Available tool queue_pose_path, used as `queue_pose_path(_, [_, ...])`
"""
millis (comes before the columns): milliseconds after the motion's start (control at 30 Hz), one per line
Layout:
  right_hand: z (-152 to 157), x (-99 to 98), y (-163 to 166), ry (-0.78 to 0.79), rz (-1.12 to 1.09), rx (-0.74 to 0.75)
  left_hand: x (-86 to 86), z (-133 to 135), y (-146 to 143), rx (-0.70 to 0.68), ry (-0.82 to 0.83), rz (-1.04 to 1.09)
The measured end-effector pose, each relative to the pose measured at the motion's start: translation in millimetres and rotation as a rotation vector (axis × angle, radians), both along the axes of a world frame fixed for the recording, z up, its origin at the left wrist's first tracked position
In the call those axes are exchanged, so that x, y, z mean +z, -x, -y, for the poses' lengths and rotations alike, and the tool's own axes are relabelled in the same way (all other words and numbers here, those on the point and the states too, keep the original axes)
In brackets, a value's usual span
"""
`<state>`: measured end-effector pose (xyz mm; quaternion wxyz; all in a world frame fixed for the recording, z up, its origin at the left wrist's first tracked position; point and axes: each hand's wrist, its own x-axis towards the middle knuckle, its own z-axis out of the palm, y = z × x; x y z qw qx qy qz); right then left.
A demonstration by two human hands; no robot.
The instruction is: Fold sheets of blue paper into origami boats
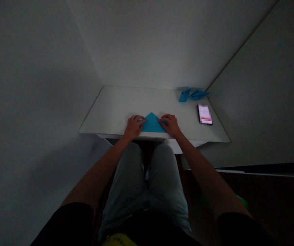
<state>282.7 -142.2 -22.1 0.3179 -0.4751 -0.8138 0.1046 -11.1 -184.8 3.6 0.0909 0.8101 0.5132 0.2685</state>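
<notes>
A blue sheet of paper (pixel 152 123), folded into a triangle with its tip pointing away from me, lies near the front edge of a small white table (pixel 116 106). My left hand (pixel 134 125) rests on the paper's left corner with its fingers curled and pressing down. On the right corner my right hand (pixel 171 124) presses in the same way. Both hands pin the paper flat against the table.
Several folded blue paper pieces (pixel 191 94) lie at the table's far right corner. A phone (pixel 204 114) with a lit screen lies on the right side. White walls close in on the left, back and right. My knees sit under the table's front edge.
</notes>
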Motion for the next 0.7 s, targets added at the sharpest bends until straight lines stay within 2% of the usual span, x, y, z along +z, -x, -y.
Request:
queue_pose_path(167, [1, 1.2, 0, 0.014, -0.012, 0.004, 5.5, 14, 4, -0.26, 0.056, -0.164])
queue_pose_path(367, [-1, 2.7, -3, 0.018, -0.21, -0.1, 5.6, 39, 22, -0.355, 0.076, -0.216])
queue_pose_path(500, [-1, 5.3, -1, 0.106, -0.296, -0.048, 28.5, 32, 32, -0.321, 0.136, -0.009])
queue_pose_path(633, [2, 9.4, 2, 0.24, -0.403, -0.013, 64.5, 2, 32, -0.188, 0.274, 0.294])
queue_pose_path(700, [4, 11.9, 3, 0.307, -0.462, -0.026, 74.3, -15, 31, -0.153, 0.34, 0.356])
